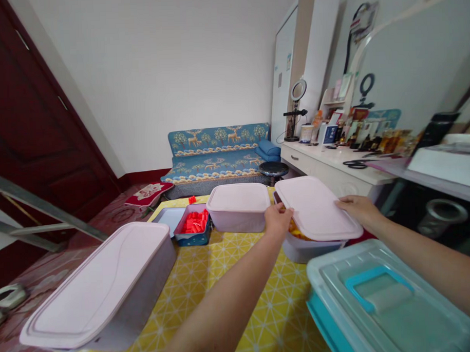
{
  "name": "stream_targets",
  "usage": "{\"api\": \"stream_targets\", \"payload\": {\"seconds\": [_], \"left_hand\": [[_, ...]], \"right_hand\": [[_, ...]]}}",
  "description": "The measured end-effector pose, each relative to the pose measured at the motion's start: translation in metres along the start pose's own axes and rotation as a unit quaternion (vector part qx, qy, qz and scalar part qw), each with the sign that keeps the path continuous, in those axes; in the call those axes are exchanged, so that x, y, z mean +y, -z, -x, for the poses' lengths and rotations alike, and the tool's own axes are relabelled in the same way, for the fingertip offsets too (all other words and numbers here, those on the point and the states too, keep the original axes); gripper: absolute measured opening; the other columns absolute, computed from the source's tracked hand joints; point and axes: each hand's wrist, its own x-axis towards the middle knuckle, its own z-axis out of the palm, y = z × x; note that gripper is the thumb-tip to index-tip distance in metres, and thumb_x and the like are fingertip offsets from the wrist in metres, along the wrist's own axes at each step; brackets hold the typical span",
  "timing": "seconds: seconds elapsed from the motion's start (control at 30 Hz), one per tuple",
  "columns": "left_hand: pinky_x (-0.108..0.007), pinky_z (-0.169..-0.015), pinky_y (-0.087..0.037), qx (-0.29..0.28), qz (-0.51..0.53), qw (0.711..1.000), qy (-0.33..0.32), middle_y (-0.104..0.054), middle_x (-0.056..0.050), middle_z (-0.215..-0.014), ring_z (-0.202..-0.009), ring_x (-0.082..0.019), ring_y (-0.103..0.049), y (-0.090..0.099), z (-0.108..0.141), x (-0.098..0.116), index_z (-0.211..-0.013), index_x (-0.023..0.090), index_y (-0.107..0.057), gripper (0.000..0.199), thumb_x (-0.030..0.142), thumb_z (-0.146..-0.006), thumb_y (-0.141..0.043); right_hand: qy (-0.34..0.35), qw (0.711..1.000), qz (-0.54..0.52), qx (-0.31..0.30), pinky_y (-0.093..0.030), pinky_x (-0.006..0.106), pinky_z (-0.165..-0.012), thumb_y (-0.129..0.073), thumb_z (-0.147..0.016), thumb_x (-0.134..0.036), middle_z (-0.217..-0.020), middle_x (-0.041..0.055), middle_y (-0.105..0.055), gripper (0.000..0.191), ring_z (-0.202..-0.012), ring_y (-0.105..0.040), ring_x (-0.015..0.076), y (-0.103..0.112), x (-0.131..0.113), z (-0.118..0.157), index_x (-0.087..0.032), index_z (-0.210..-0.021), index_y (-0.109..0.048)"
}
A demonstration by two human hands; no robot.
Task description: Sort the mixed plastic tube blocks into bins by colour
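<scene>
A pale pink lid [317, 206] lies askew over a grey-purple storage box [299, 249] at the right of the table. My left hand [278, 219] grips the lid's left edge, thumb and fingers closed on it. At the opposite edge, my right hand [357, 208] pinches the same lid. Through the gap on the left, yellow-orange pieces [297, 231] show inside the box; the rest of its contents is hidden under the lid.
Lidded boxes stand at the left [107, 283] and back middle [239, 209]. An uncovered box holds red pieces [195, 222]; one red piece [192, 199] lies behind it. A teal handled case [381, 294] sits front right on the yellow tablecloth [208, 279], beneath my right forearm.
</scene>
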Motion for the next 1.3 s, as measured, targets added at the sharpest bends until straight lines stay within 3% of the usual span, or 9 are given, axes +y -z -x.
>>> {"api": "stream_targets", "payload": {"seconds": [0.13,0.27,0.43,0.6,0.83,1.3], "left_hand": [[-0.025,-0.057,-0.047,0.025,-0.067,0.997,-0.022,-0.059,0.001,-0.055,-0.059,-0.015,-0.059,0.009,-0.005,-0.01,-0.071,0.017,-0.072,0.007,0.024,-0.071,-0.07],[-0.027,-0.067,-0.047,0.039,-0.12,0.991,-0.046,-0.06,0.0,-0.056,-0.069,-0.018,-0.06,0.013,-0.005,-0.013,-0.062,0.018,-0.069,0.01,0.022,-0.07,-0.068],[-0.027,-0.066,-0.049,0.036,-0.132,0.99,-0.045,-0.064,-0.001,-0.06,-0.071,-0.018,-0.061,0.016,-0.008,-0.022,-0.071,0.018,-0.073,0.01,0.027,-0.071,-0.068],[-0.027,-0.065,-0.051,0.035,-0.112,0.993,-0.031,-0.068,-0.001,-0.064,-0.069,-0.018,-0.062,0.017,-0.016,-0.034,-0.086,0.018,-0.076,0.022,0.033,-0.072,-0.07],[-0.03,-0.071,-0.053,0.059,-0.071,0.995,-0.027,-0.073,-0.004,-0.076,-0.077,-0.02,-0.065,0.013,-0.018,-0.037,-0.102,0.016,-0.074,0.032,0.029,-0.072,-0.071],[-0.025,-0.066,-0.054,0.028,0.017,0.997,0.072,-0.069,0.0,-0.069,-0.068,-0.015,-0.064,0.019,-0.01,-0.03,-0.092,0.017,-0.073,0.03,0.022,-0.063,-0.08]], "right_hand": [[0.0,0.997,0.042,-0.068,-0.038,0.029,-0.062,-0.066,-0.072,-0.025,-0.076,0.0101,-0.069,0.013,-0.071,-0.059,0.0204,-0.011,0.005,-0.006,-0.014,-0.071,-0.071],[-0.001,0.992,0.074,-0.106,-0.037,0.029,-0.064,-0.064,-0.075,-0.027,-0.076,0.0091,-0.069,0.016,-0.073,-0.059,0.0211,-0.014,0.012,-0.006,-0.016,-0.066,-0.07],[-0.011,0.987,0.095,-0.128,-0.037,0.028,-0.062,-0.062,-0.078,-0.03,-0.075,0.0086,-0.069,0.02,-0.071,-0.06,0.0204,-0.016,0.018,-0.005,-0.015,-0.069,-0.07],[0.001,0.985,0.114,-0.127,-0.036,0.027,-0.061,-0.061,-0.079,-0.03,-0.077,0.0089,-0.07,0.02,-0.071,-0.061,0.0193,-0.016,0.018,-0.004,-0.013,-0.072,-0.071],[0.027,0.984,0.15,-0.092,-0.037,0.029,-0.065,-0.056,-0.083,-0.034,-0.093,0.0131,-0.071,0.027,-0.087,-0.062,0.0253,-0.022,0.022,-0.007,-0.012,-0.086,-0.071],[0.055,0.977,0.182,-0.1,-0.042,0.029,-0.065,-0.05,-0.085,-0.04,-0.091,0.0092,-0.072,0.03,-0.087,-0.065,0.0251,-0.027,0.031,-0.007,-0.017,-0.085,-0.07]]}}
